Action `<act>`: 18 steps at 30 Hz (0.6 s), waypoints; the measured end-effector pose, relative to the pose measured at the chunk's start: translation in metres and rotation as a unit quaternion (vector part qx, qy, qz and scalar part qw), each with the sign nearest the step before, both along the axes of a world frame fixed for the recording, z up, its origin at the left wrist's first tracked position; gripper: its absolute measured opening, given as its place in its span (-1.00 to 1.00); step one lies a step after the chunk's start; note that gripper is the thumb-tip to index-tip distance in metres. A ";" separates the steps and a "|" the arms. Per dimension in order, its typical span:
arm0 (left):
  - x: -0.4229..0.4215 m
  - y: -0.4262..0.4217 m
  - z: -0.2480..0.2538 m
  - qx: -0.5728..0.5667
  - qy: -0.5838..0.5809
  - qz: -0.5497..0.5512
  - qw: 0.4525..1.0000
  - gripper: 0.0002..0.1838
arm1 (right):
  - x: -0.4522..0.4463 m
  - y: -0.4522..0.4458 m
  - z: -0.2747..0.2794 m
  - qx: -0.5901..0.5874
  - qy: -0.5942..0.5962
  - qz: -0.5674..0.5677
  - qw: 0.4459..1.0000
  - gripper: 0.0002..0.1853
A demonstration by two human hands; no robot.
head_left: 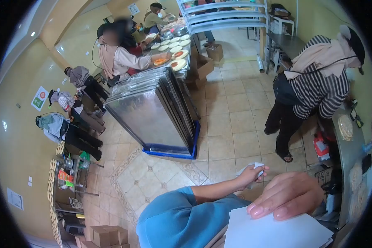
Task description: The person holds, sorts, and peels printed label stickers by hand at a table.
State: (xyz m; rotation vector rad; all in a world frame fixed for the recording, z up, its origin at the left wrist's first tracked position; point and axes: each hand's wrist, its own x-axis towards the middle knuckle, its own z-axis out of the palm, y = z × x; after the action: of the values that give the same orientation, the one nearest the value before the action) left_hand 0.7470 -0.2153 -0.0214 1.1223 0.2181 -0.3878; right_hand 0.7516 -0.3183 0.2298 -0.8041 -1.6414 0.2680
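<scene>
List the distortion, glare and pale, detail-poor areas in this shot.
Head view: fisheye distortion bows the scene inside a dark rim; head view: small glare spots on the left wall, a sheen on the metal trays; head view: the white sheets show little surface detail.

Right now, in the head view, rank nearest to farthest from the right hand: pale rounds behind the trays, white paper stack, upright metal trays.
1. White paper stack: right hand on it.
2. Upright metal trays: mid-floor, off to the left.
3. Pale rounds: table behind the trays.
</scene>
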 end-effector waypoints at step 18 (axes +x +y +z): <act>-0.008 -0.026 -0.019 0.039 -0.054 -0.036 0.997 -0.63 | 0.000 -0.039 -0.014 -0.027 0.045 0.070 0.996 -0.78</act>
State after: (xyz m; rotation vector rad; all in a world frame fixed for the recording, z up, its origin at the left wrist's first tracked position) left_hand 0.7387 -0.2410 -0.0399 1.2266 0.0993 -0.3843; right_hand 0.7516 -0.3572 0.2154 -0.7073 -1.6129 0.4429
